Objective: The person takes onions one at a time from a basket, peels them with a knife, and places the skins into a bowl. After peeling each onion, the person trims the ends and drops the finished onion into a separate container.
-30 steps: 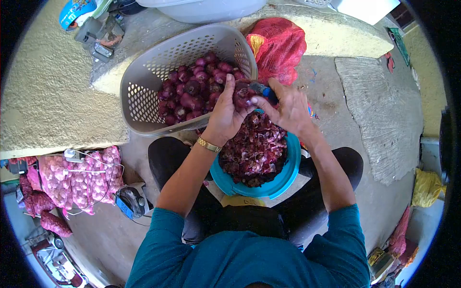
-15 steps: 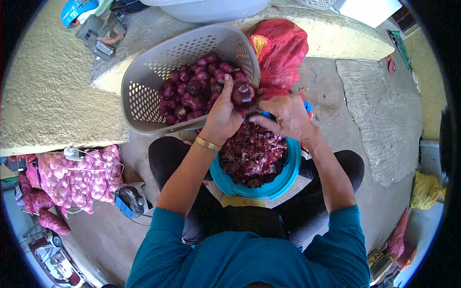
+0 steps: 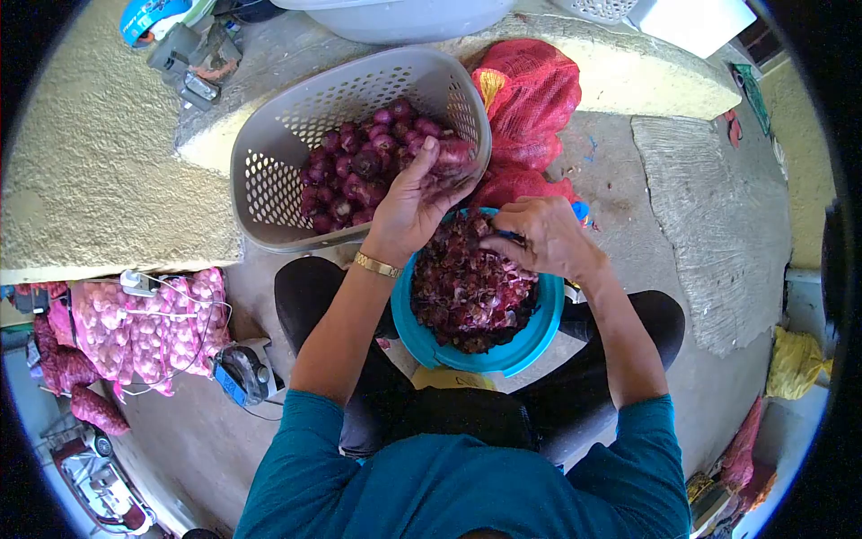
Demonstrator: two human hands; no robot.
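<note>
Onion (image 3: 456, 154), blurred, at the right end of the basket (image 3: 269, 184): cupped it in the left hand (image 3: 409, 207); pinched a blue tool (image 3: 511, 235) in the right hand (image 3: 545, 234) above the tub (image 3: 536, 337) of skins (image 3: 476, 296).

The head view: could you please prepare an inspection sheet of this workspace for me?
Surface: grey floor, a few small scraps.
Job's things: onions in the grey basket; peelings in the blue basin.
Clutter: red net bag beside the basket.
Hands: left hand at a blurred onion, grip unclear; right hand holds a blue tool over the basin.
Cables: white cable across the pink net sack.
Surroundings: pale ledge, grey mat, yellow bag.
</note>
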